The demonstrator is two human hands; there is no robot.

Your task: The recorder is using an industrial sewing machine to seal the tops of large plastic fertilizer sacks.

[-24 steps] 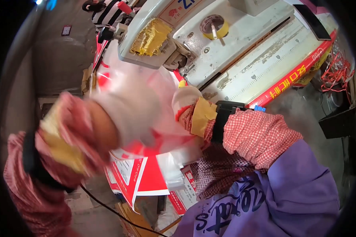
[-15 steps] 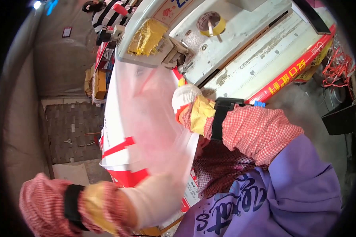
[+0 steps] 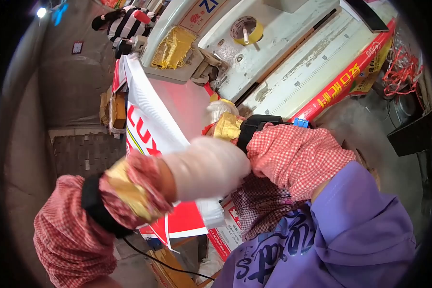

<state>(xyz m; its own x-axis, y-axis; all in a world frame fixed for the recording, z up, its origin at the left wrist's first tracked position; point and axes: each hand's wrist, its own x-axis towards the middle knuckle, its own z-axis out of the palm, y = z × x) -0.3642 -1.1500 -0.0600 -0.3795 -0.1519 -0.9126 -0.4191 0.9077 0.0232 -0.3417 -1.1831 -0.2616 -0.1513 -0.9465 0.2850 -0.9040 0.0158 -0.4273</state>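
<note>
A white plastic sack (image 3: 151, 103) with red print hangs below the head of a large pale sewing machine (image 3: 278, 57). My right hand (image 3: 221, 111), in a white glove, is closed at the sack's upper right edge, close to the machine's presser foot; its fingertips are hidden. In front of the sack, my left hand (image 3: 209, 168), also gloved in white, is smeared by motion, so its fingers cannot be made out. Lower down, a red and white part of the sack (image 3: 185, 221) shows beneath my left wrist.
On the machine bed lies a yellow tape roll (image 3: 246, 30). A red printed strip (image 3: 341, 79) runs along the bed's near edge. Red plastic twine (image 3: 402, 72) hangs at the far right. At the back left is a person in a striped top (image 3: 129, 24). Wooden pieces (image 3: 168, 269) stand below.
My left hand has swung up and to the right, toward my right hand. The sack's left side has shifted and now shows large red lettering. My right hand stays near the presser foot.
</note>
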